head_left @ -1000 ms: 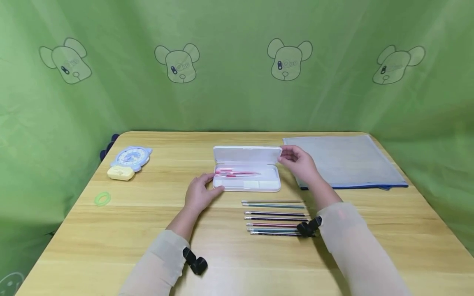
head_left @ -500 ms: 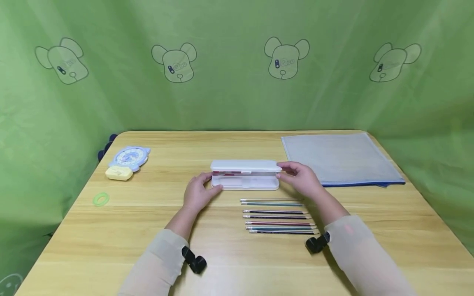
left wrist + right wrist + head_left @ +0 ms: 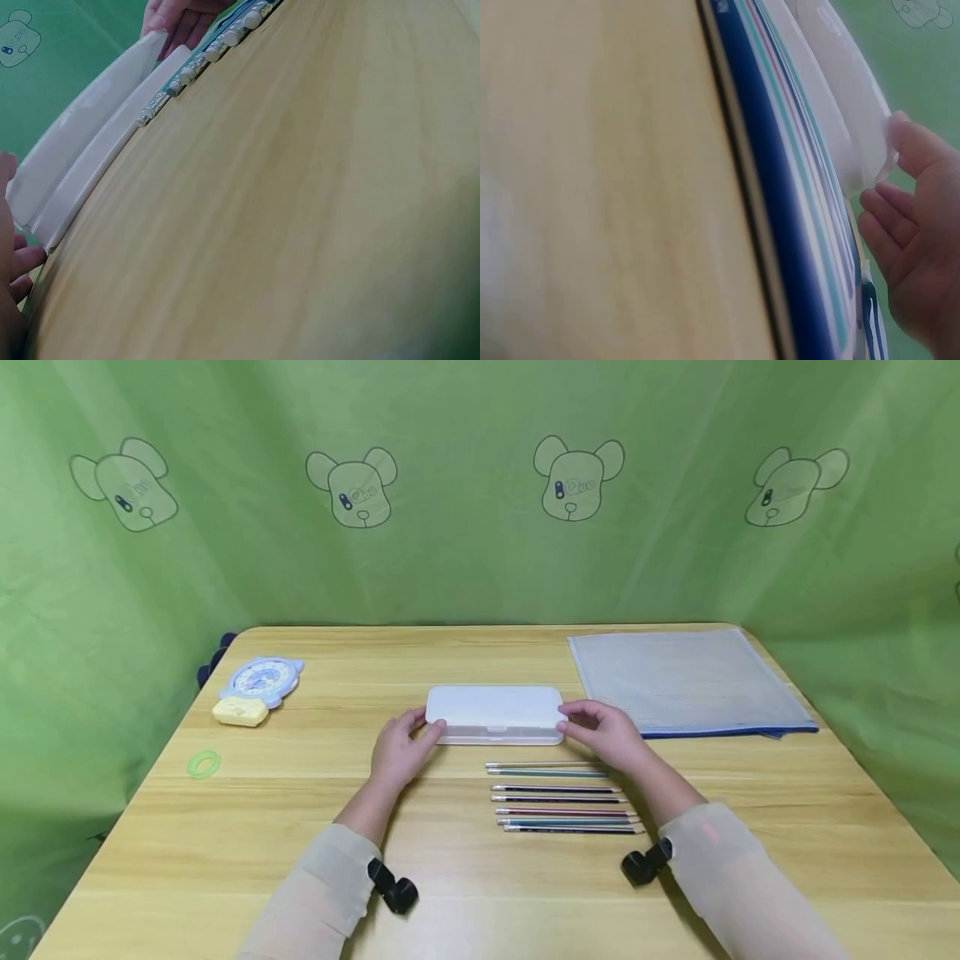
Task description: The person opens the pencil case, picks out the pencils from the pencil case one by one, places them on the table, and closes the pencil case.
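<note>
A white plastic pencil case (image 3: 493, 703) lies lengthwise on the table, its lid lowered almost onto the base with a slim gap along the front. My left hand (image 3: 397, 754) holds its left end, thumb on the lid's front corner and fingers at the side. At the right end, my right hand (image 3: 604, 735) pinches the lid's edge between thumb and fingers; the right wrist view shows the thumb against the lid (image 3: 855, 82). Several pencils (image 3: 566, 812) lie in rows in front of the case. The case's contents are hidden under the lid.
A mesh zip pouch (image 3: 690, 681) with a blue edge lies at the back right. On the left are a blue toy clock (image 3: 264, 678), a yellow block-like item (image 3: 240, 712) and a green ring (image 3: 203, 764). A green curtain (image 3: 480, 568) hangs behind the table.
The lid has swung down from upright to nearly closed, covering the red pens inside. My right hand has come down with it. My left thumb has moved up onto the lid.
</note>
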Action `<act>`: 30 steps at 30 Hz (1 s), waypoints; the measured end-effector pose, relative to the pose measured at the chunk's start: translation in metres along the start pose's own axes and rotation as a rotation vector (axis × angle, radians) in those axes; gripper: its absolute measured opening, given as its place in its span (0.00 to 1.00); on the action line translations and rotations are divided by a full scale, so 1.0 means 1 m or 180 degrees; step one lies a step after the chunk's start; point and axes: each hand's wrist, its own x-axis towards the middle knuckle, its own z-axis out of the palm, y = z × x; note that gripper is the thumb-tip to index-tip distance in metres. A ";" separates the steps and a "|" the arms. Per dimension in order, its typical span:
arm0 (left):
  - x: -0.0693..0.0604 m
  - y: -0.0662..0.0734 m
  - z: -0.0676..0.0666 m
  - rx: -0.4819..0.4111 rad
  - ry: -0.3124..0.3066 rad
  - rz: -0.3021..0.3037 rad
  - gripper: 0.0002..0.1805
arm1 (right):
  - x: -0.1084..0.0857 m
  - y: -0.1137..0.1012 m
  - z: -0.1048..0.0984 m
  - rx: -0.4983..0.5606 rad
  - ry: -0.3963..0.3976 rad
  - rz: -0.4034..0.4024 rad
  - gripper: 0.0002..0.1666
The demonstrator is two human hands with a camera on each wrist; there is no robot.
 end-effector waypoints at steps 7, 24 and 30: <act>-0.001 0.001 0.000 0.0004 -0.0012 0.0041 0.34 | 0.000 -0.002 0.003 -0.0122 -0.0155 0.0084 0.34; -0.002 0.001 -0.002 0.0030 0.0004 0.0024 0.32 | 0.004 -0.001 0.008 -0.0360 -0.0238 0.0232 0.36; -0.003 0.000 -0.002 0.0041 -0.0008 0.0049 0.32 | 0.003 0.000 0.008 -0.0355 -0.0234 0.0232 0.35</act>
